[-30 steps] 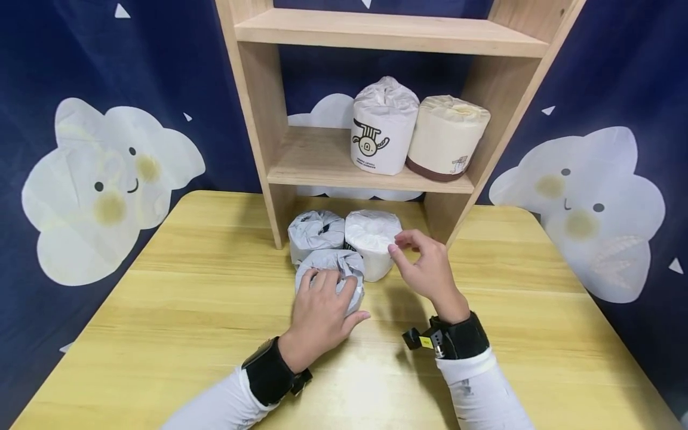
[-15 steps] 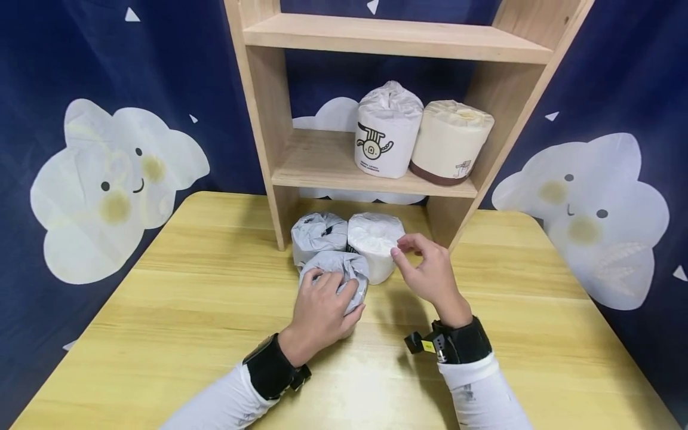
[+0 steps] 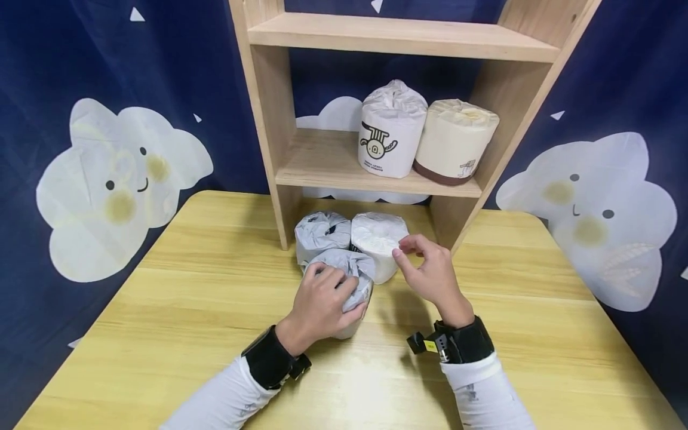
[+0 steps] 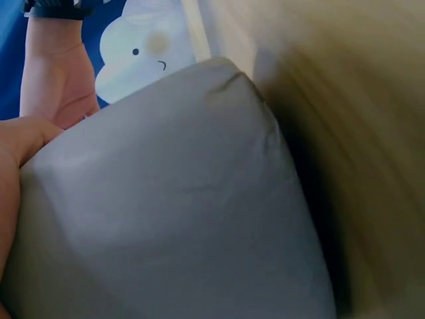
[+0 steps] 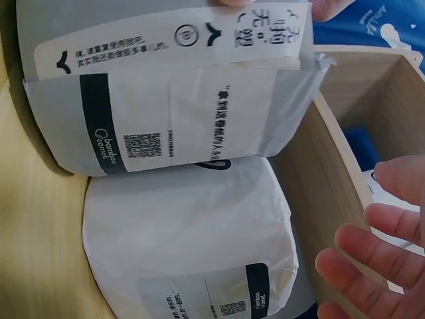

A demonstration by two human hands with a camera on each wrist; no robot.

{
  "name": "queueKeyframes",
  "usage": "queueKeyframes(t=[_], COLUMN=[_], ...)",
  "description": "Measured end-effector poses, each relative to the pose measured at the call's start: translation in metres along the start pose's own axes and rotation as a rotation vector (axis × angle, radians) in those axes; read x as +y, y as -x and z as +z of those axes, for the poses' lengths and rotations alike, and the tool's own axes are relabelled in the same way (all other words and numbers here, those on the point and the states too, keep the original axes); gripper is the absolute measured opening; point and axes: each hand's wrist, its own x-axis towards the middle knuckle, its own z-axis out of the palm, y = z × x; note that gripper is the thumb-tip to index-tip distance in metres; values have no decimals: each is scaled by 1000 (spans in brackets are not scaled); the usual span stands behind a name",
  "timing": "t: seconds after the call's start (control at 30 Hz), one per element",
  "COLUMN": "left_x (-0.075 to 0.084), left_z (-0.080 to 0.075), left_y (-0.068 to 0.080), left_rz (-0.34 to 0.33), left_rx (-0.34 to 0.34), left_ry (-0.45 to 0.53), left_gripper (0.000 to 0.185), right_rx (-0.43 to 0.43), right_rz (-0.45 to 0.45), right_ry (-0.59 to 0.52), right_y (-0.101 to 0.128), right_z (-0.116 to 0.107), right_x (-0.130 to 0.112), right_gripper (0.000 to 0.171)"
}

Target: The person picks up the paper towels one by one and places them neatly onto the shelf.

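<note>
A: What was held by the left hand (image 3: 318,304)?

B: The front grey roll (image 3: 349,280) was gripped from above and behind. The fingers (image 3: 335,279) were curled over its crumpled top, and the thumb was pressed against its right side, low down. In the left wrist view the frame was nearly filled by the roll's grey wrapper (image 4: 179,212), with the thumb seen at its left edge.

A: Where was that roll placed?

B: It was seen on the table (image 3: 188,298), in front of the shelf (image 3: 376,179). Whether its base was resting flat could not be told. Two more rolls were set just behind it, at the foot of the shelf: a grey roll (image 3: 321,232) on the left and a white roll (image 3: 378,239) on the right. All three were packed close together.

A: And the right hand (image 3: 430,275)?

B: Nothing was held by it. Its fingers were loosely bent, with the fingertips close by the white roll's right edge; whether the roll was actually touched could not be told. In the right wrist view the fingers (image 5: 372,266) were seen spread and apart from the wrapped rolls.

A: Was anything kept on the shelf?

B: Two rolls were stood upright side by side on its lower board: a printed white roll (image 3: 391,131) and a cream roll (image 3: 457,143)
</note>
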Motion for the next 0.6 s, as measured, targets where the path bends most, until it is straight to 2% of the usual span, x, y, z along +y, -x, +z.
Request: queueKeyframes(t=[0.6], left_x=[-2], left_z=[-7], left_y=[-5], left_rz=[-12], left_rx=[12], left_ry=[62], left_gripper=[32], right_rx=[-20], right_rz=[15], right_ry=[1], right_y=[1], right_z=[3], right_x=[3], right_gripper=[14])
